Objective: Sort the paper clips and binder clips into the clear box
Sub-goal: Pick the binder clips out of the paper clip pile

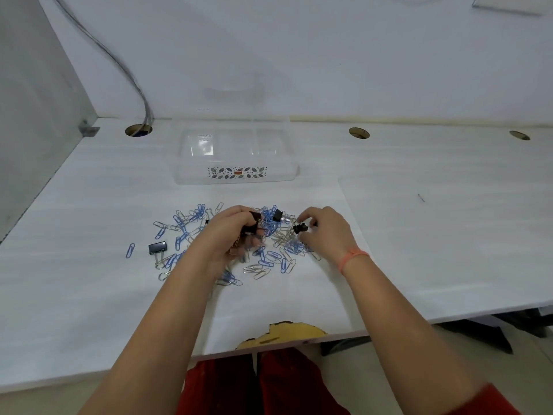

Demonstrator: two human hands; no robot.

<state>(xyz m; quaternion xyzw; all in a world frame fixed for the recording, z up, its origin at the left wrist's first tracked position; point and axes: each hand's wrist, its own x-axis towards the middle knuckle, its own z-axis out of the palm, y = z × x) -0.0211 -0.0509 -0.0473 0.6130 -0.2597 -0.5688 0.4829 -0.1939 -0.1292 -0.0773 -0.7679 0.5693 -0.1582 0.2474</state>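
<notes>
A scattered pile of blue and silver paper clips (270, 260) lies on the white table, mixed with black binder clips. My left hand (230, 235) is closed over several black binder clips above the middle of the pile. My right hand (324, 230) pinches a small black binder clip (299, 228) at the pile's right side. Another black binder clip (277, 215) sits at the far edge of the pile. A larger one (157, 248) lies apart at the left. The clear box (236, 175) with a leaf-pattern label stands behind the pile, and I see nothing inside it.
Three round cable holes (138, 130) line the back of the table, with cables (119, 64) running down the wall into the left one. A grey side panel (30, 115) closes the left. The table's front edge (281, 335) is chipped near my lap.
</notes>
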